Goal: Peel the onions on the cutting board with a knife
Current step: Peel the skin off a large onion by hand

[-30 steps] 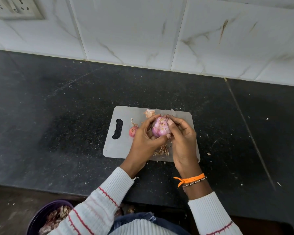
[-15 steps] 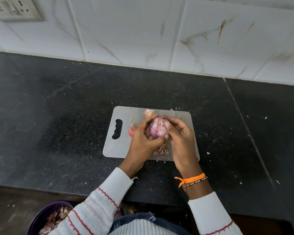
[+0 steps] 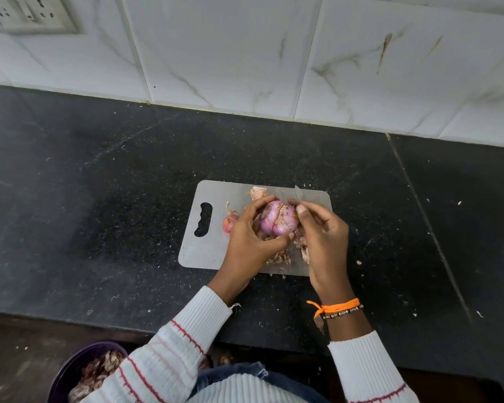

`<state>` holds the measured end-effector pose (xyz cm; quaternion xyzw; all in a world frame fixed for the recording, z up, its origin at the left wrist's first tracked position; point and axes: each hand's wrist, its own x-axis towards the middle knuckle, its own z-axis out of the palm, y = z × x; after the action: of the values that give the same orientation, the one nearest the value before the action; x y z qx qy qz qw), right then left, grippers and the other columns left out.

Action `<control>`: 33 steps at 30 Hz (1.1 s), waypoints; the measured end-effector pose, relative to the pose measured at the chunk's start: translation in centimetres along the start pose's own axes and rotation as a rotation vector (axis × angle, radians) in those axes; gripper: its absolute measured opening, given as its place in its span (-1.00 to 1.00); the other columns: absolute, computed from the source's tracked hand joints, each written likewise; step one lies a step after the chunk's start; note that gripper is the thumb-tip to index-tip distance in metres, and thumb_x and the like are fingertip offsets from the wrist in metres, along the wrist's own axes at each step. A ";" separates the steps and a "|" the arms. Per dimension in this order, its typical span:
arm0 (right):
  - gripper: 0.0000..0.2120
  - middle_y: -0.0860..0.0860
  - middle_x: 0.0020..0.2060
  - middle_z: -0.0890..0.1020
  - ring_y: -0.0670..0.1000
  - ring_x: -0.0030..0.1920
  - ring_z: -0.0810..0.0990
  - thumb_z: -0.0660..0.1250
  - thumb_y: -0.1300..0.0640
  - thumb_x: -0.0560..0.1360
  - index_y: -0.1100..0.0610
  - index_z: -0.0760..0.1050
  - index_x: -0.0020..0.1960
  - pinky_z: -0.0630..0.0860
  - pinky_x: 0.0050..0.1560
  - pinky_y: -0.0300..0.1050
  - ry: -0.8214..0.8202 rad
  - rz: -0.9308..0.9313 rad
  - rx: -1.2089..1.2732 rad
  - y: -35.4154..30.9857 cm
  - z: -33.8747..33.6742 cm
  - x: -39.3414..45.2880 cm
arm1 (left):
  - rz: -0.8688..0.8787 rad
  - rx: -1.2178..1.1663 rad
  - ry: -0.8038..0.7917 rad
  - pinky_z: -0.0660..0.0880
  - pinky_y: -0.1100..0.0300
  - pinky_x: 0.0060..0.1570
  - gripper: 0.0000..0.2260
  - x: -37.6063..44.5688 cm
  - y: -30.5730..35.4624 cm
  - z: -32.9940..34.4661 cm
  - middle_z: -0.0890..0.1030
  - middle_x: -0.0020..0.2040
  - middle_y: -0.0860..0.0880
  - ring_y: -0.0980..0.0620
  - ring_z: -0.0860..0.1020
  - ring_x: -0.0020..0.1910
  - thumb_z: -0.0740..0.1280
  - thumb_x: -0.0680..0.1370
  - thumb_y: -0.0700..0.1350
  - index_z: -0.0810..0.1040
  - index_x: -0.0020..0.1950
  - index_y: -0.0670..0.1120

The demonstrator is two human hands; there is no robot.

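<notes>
The left hand (image 3: 249, 242) curls around a large pink onion (image 3: 278, 218), gripping it above the middle of the grey cutting board (image 3: 204, 254), which lies near the counter's (image 3: 99, 199) front edge. The right hand (image 3: 322, 237) pinches the onion's right side; only a knife (image 3: 298, 192) tip shows behind its fingers. A smaller onion (image 3: 230, 223) is half hidden by the left hand. A purple bowl (image 3: 70, 370) of peels is cut off at the bottom.

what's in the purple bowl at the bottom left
The purple bowl holds a heap of dry onion skins. The sleeve covers its right side, and anything beneath the skins is hidden.
</notes>
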<state>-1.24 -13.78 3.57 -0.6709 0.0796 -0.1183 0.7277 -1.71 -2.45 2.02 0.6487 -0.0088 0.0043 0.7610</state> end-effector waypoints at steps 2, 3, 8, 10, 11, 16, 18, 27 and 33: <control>-0.87 0.01 -0.17 0.69 -0.09 -0.10 0.67 0.35 0.30 0.48 0.11 0.62 -0.09 0.57 -0.14 -0.24 0.015 -0.103 -0.157 -0.5 -0.4 -0.2 | 0.026 0.043 0.021 0.55 0.24 0.03 -0.42 0.1 -0.1 -0.2 0.52 0.18 -0.07 0.12 0.59 0.08 0.45 0.33 -0.45 0.41 0.30 -0.16; -0.87 -0.02 -0.20 0.68 -0.14 -0.15 0.66 0.38 0.30 0.46 0.10 0.62 -0.11 0.55 -0.18 -0.29 0.013 -0.134 -0.208 -0.6 -0.5 -0.2 | 0.036 0.062 0.029 0.55 0.21 0.05 -0.41 0.2 -0.2 -0.3 0.52 0.19 -0.05 0.11 0.59 0.10 0.46 0.33 -0.44 0.41 0.30 -0.15; -0.92 -0.02 -0.26 0.67 -0.18 -0.25 0.65 0.45 0.31 0.39 0.18 0.63 -0.14 0.53 -0.29 -0.35 0.010 -0.140 -0.279 -0.7 -0.4 -0.3 | 0.066 0.119 0.047 0.54 0.17 0.10 -0.39 0.3 -0.2 -0.5 0.51 0.19 -0.01 0.10 0.57 0.13 0.47 0.32 -0.43 0.40 0.32 -0.15; -0.92 -0.02 -0.27 0.67 -0.16 -0.26 0.65 0.46 0.31 0.38 0.18 0.62 -0.16 0.54 -0.28 -0.33 0.024 -0.133 -0.284 -0.5 -0.3 -0.2 | 0.078 0.134 0.051 0.54 0.16 0.11 -0.39 0.3 -0.3 -0.5 0.51 0.19 -0.02 0.09 0.56 0.14 0.47 0.32 -0.42 0.40 0.32 -0.15; -0.91 -0.02 -0.28 0.67 -0.15 -0.26 0.65 0.47 0.31 0.37 0.17 0.62 -0.18 0.55 -0.26 -0.31 0.030 -0.140 -0.295 -0.4 -0.4 -0.1 | 0.085 0.144 0.053 0.54 0.17 0.11 -0.39 0.3 -0.3 -0.5 0.51 0.19 -0.01 0.09 0.56 0.14 0.47 0.32 -0.42 0.40 0.32 -0.15; -0.88 -0.03 -0.31 0.64 -0.13 -0.26 0.63 0.46 0.34 0.34 0.15 0.61 -0.22 0.55 -0.23 -0.33 0.040 -0.245 -0.391 -0.1 -0.4 0.1 | 0.104 0.192 0.058 0.53 0.16 0.13 -0.39 0.3 -0.3 -0.5 0.52 0.17 0.04 0.11 0.56 0.14 0.48 0.32 -0.37 0.41 0.32 -0.13; -0.89 -0.01 -0.31 0.64 -0.13 -0.26 0.63 0.46 0.34 0.34 0.16 0.62 -0.21 0.55 -0.23 -0.32 0.043 -0.272 -0.408 0.0 -0.3 0.2 | 0.100 0.192 0.058 0.53 0.09 0.15 -0.39 0.3 -0.4 -0.5 0.52 0.17 0.04 0.08 0.56 0.15 0.49 0.31 -0.34 0.41 0.32 -0.13; -0.76 -0.03 -0.33 0.51 -0.06 -0.29 0.49 0.15 0.25 0.55 0.06 0.43 -0.26 0.45 -0.22 -0.11 0.005 -0.082 -0.274 0.7 -1.0 0.7 | 0.025 0.102 0.059 0.56 0.07 0.12 -0.43 0.5 -0.5 -0.5 0.52 0.17 0.00 0.08 0.59 0.10 0.49 0.34 -0.38 0.42 0.30 -0.12; -0.69 -0.01 -0.36 0.39 -0.08 -0.30 0.36 0.06 0.21 0.63 0.09 0.33 -0.29 0.33 -0.23 -0.09 -0.108 -0.036 -0.270 0.9 -0.8 0.8 | 0.007 0.111 0.065 0.56 0.06 0.12 -0.44 0.6 -0.6 -0.6 0.52 0.18 -0.03 0.08 0.60 0.09 0.49 0.35 -0.35 0.42 0.31 -0.11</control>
<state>-0.66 -14.71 2.62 -0.7693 0.0435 -0.0833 0.6320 -1.14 -1.94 1.32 0.6892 0.0140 0.0283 0.7239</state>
